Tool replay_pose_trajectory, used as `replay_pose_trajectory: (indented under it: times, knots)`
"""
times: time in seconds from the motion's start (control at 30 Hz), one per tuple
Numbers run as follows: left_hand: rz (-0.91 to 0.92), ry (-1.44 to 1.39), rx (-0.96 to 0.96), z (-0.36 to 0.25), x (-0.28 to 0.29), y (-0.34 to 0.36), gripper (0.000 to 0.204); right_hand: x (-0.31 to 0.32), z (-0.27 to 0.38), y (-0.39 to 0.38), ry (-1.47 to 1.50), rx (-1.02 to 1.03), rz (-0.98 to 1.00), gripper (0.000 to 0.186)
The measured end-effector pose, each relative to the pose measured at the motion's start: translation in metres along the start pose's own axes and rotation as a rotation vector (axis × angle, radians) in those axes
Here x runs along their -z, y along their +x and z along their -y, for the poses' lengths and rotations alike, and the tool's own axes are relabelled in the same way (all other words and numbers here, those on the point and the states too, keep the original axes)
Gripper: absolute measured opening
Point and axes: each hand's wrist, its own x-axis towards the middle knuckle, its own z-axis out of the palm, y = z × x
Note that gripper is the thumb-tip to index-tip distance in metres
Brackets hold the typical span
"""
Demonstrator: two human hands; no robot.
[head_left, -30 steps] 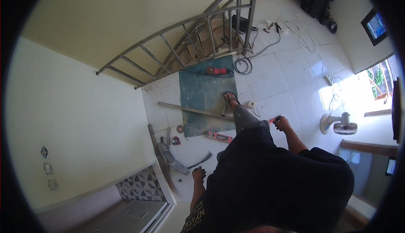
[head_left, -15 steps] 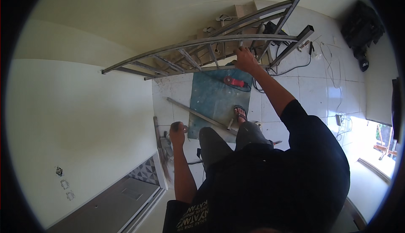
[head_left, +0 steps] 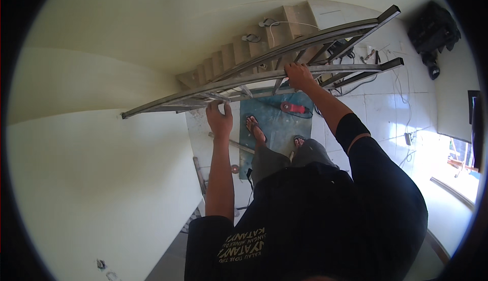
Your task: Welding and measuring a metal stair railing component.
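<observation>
A long welded metal frame [head_left: 351,69] of square steel tubing, with curved rails and short crossbars, stretches across the upper middle, its left end against the wall. My right hand [head_left: 301,75] has its fingers wrapped over the nearer rail, right of the frame's middle. My left hand [head_left: 219,119] is raised just below the frame's lower left rails, thumb and fingers apart in a curve with a gap between them. Its fingertips are close to the rail; whether they touch it I cannot tell. Nothing shows in that hand.
A red angle grinder [head_left: 294,108] lies on a blue-green mat [head_left: 274,128] under the frame, with my feet also on the mat. Beyond are brown stairs [head_left: 244,52] with sandals. A metal bar [head_left: 236,143], a brown disc [head_left: 235,169] and cables lie on the tiled floor.
The frame's right end has swung nearer and to the right. My left hand has risen toward the frame. My right hand keeps hold, and one foot has stepped onto the mat's left side.
</observation>
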Motion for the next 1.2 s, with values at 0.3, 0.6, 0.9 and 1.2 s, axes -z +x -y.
replay_pose_trajectory:
  times: [0.3, 0.6, 0.9, 1.2]
  knots:
    - [0.492, 0.183, -0.077, 0.015, -0.064, 0.112, 0.037, 0.019, 0.001, 0.012, -0.060, -0.109, 0.274, 0.018]
    - [0.680, 0.461, 0.037, 0.008, -0.072, 0.114, 0.046, 0.010, 0.002, 0.010, -0.022, -0.161, 0.204, 0.016]
    - [0.647, 0.488, 0.007, 0.011, -0.075, 0.117, 0.037, 0.003, -0.001, 0.013, -0.026, -0.114, 0.109, 0.036]
    - [0.668, 0.489, 0.020, 0.015, -0.064, 0.104, 0.037, 0.001, 0.010, -0.002, -0.005, -0.091, 0.102, 0.034]
